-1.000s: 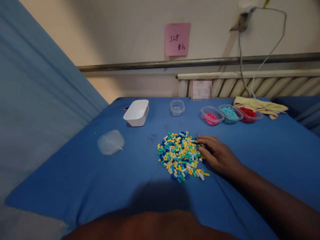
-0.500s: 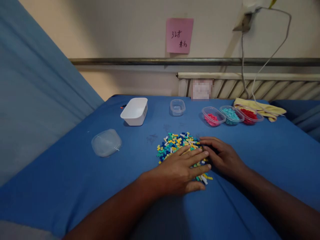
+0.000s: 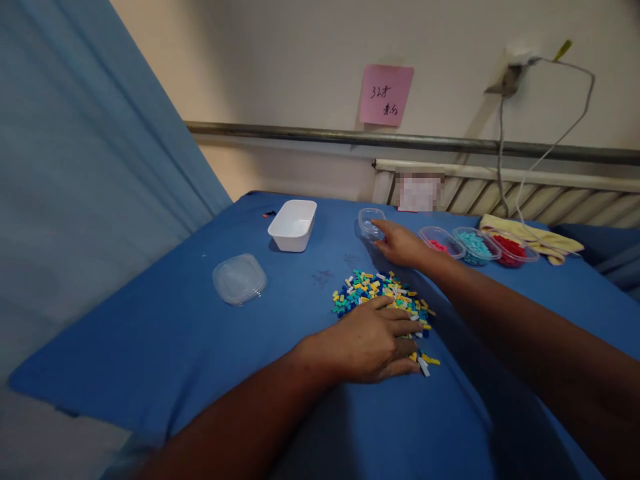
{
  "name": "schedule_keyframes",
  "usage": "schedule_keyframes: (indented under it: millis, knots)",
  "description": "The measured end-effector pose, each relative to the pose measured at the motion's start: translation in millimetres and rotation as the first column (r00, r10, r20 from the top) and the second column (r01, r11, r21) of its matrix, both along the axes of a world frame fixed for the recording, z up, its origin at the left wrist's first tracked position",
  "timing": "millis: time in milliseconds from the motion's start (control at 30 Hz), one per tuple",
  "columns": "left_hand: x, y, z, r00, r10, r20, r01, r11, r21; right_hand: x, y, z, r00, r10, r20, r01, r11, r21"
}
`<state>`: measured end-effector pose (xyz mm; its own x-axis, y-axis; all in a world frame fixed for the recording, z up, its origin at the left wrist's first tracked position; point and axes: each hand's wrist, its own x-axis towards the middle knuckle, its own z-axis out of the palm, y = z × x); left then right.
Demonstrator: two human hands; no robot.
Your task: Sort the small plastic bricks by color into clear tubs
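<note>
Palm down, my left hand (image 3: 373, 340) rests with outstretched fingers on the near side of a pile of small bricks (image 3: 367, 287) in yellow, blue, teal and white. The hand covers part of the pile. Farther back, my right hand (image 3: 400, 245) reaches to a small clear plastic container (image 3: 367, 231). Its index finger is at the container's right rim, with the thumb lower and apart. Firm contact cannot be made out. A few loose bricks (image 3: 424, 365) lie by my left fingertips.
A white plastic box (image 3: 293, 242) and a clear lid (image 3: 240, 280) are on the left. At right, clear tubs hold pink pieces (image 3: 439, 246), light-blue pieces (image 3: 475, 245) and red pieces (image 3: 509, 250), near a yellow cloth (image 3: 530, 237). Blue cloth (image 3: 250, 353) covers the table.
My right hand has left the pile's right side and moved up and left to the small clear container. My left hand stays on the bricks. The camera view has shifted and tilted.
</note>
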<state>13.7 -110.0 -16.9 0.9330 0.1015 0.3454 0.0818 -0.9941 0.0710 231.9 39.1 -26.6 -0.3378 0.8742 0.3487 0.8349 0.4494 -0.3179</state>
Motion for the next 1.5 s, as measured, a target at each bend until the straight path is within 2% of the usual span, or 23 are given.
schedule_keyframes:
  millis: [100, 200, 267, 367, 500, 567, 700, 767, 833, 967, 1033, 1100, 1167, 1233, 1367, 1500]
  knots:
    - [-4, 6, 5.6, 0.999, 0.001, 0.044, -0.001, 1.000, -0.017, -6, 13, -1.8, 0.999, -0.021, 0.042, 0.021, 1.000, -0.018]
    - [-9, 14, 6.3, 0.994, 0.050, 0.095, -0.044, 0.996, -0.072, 5, 1, -0.6, 0.998, -0.019, 0.054, 0.020, 1.000, -0.009]
    - [-12, 19, 5.3, 0.990, 0.082, 0.118, -0.067, 0.990, -0.127, 21, -22, 3.2, 0.999, 0.005, 0.048, -0.005, 1.000, 0.006]
    - [-17, 26, 4.6, 0.978, 0.132, 0.159, -0.102, 0.978, -0.182, 55, -70, 9.5, 0.999, 0.044, 0.025, -0.045, 0.998, 0.037]
    - [-15, 23, 4.6, 0.972, 0.194, 0.133, -0.171, 0.971, -0.167, 99, -136, 7.8, 0.997, 0.068, -0.033, -0.062, 0.986, 0.154]
    - [-6, 15, 2.7, 0.989, 0.140, 0.053, -0.133, 0.984, -0.120, 113, -158, 0.8, 0.998, 0.054, -0.027, -0.048, 0.984, 0.169]
    - [20, -4, -4.5, 0.997, -0.062, -0.039, 0.061, 0.998, -0.016, 123, -180, -12.3, 1.000, -0.009, 0.007, 0.008, 0.989, 0.151]
    - [28, -9, -5.2, 0.994, -0.106, -0.036, 0.106, 0.994, 0.010, 122, -186, -11.5, 0.999, -0.031, 0.013, 0.029, 0.988, 0.154]
    - [30, -9, -1.9, 0.996, -0.081, -0.031, 0.081, 0.997, 0.000, 118, -192, -5.8, 1.000, -0.021, -0.004, 0.021, 0.984, 0.177]
    - [18, -2, 9.8, 0.999, 0.001, -0.034, -0.004, 0.997, -0.071, 95, -205, 2.8, 0.991, 0.121, -0.058, -0.108, 0.976, 0.188]
    - [9, 5, 12.7, 1.000, 0.023, -0.001, -0.023, 0.994, -0.108, 80, -207, -1.1, 0.982, 0.184, -0.033, -0.178, 0.975, 0.130]
    - [1, 12, 11.7, 0.993, 0.102, 0.067, -0.092, 0.986, -0.138, 67, -207, -10.1, 0.983, 0.182, 0.015, -0.183, 0.979, 0.087]
    - [-5, 21, 7.9, 0.962, 0.245, 0.117, -0.226, 0.962, -0.155, 58, -206, -20.7, 0.987, 0.154, 0.045, -0.157, 0.985, 0.070]
    - [-10, 28, 2.9, 0.931, 0.356, 0.083, -0.338, 0.924, -0.177, 52, -204, -29.5, 0.985, 0.165, 0.042, -0.168, 0.983, 0.076]
    - [-15, 36, -5.3, 0.914, 0.389, -0.113, -0.405, 0.885, -0.230, 46, -202, -35.5, 0.967, 0.255, -0.008, -0.253, 0.960, 0.119]
    - [-17, 36, -5.9, 0.849, 0.512, -0.126, -0.527, 0.816, -0.236, 43, -204, -28.3, 0.971, 0.232, -0.063, -0.220, 0.963, 0.155]
